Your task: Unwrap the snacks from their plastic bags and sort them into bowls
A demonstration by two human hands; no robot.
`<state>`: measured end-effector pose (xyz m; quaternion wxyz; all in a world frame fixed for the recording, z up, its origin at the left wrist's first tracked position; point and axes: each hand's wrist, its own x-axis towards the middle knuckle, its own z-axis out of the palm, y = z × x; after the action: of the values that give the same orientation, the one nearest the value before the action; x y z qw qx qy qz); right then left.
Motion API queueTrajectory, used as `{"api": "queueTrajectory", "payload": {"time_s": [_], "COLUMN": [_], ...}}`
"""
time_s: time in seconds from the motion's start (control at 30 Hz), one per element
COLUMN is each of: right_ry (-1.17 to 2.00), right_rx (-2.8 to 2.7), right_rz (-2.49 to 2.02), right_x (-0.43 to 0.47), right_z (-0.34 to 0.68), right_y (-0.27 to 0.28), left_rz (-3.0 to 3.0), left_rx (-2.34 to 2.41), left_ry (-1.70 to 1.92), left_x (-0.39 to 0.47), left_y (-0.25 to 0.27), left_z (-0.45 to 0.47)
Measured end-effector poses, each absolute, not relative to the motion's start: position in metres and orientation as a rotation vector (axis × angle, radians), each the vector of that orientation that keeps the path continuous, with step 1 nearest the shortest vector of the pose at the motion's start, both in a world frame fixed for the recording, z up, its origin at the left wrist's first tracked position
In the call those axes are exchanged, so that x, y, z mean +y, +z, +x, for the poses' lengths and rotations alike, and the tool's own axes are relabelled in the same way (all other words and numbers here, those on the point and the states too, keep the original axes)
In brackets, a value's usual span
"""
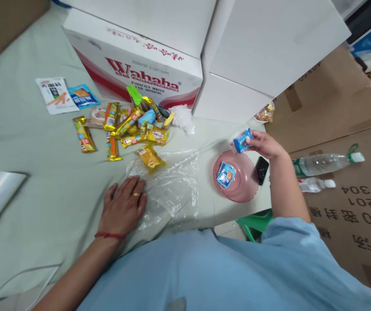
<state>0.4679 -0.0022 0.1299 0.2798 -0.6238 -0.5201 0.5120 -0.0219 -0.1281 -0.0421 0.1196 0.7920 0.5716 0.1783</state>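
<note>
Small glossy blue packet (242,141) pinched by right hand (266,144), near far rim of round, translucent pink bowl (245,172); flat, squarish blue sachets (226,174) contained in bowl. Left hand (123,203) laid palm-down, fingers loose, nothing gripped, at edge of crinkled clear film (177,185). Shiny yellow packets (128,124) heaped before red-printed white carton (140,73).

Pink bowl (245,180): smooth see-through plastic is gleaming
Clear bag (177,190): thin plastic film is wrinkling and glinting
Held blue packet (241,142): glossy wrapper is catching light
Yellow packets (127,122): crimped wrappers are shining
Wahaha box (143,73): printed cardboard is looking smooth
Shirt (185,268): soft cloth is looking matt
</note>
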Motion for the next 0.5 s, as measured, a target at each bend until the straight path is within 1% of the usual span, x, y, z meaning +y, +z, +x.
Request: {"api": "queueTrajectory", "payload": {"time_s": [0.07, 0.13, 0.2, 0.27, 0.33, 0.4, 0.43, 0.47, 0.5], "right_ry": [1.551, 1.691, 1.645, 1.353, 0.867, 0.398, 0.271, 0.247, 0.310], "right_rx": [-1.601, -1.788, -1.962, -2.130, -2.219, -2.174, -2.140, -2.132, -2.154], "right_rz": [-1.774, -1.875, -1.973, -2.138, -2.355, -2.489, -2.489, -2.452, -2.391], "right_x": [-0.035, -0.059, -0.075, -0.087, -0.100, -0.119, -0.130, -0.142, -0.153], "right_z": [0.481, 0.485, 0.479, 0.465, 0.450, 0.435, 0.428, 0.422, 0.416], "right_y": [0.138, 0.131, 0.114, 0.095, 0.084, 0.082, 0.084, 0.086, 0.088], "left_rz": [2.306, 2.301, 2.303, 2.311, 2.318, 2.330, 2.340, 2.351, 2.363], "left_rx": [1.669, 1.673, 1.678, 1.681, 1.682, 1.683, 1.683, 1.685, 1.687], "left_ry": [0.530, 0.539, 0.537, 0.520, 0.515, 0.520, 0.523, 0.522, 0.519], "left_x": [-0.128, -0.128, -0.128, -0.128, -0.128, -0.128, -0.129, -0.129, -0.129], "left_y": [-0.042, -0.043, -0.044, -0.044, -0.045, -0.045, -0.045, -0.045, -0.045], "left_z": [-0.022, -0.022, -0.022, -0.022, -0.023, -0.023, -0.024, -0.024, -0.024]}}
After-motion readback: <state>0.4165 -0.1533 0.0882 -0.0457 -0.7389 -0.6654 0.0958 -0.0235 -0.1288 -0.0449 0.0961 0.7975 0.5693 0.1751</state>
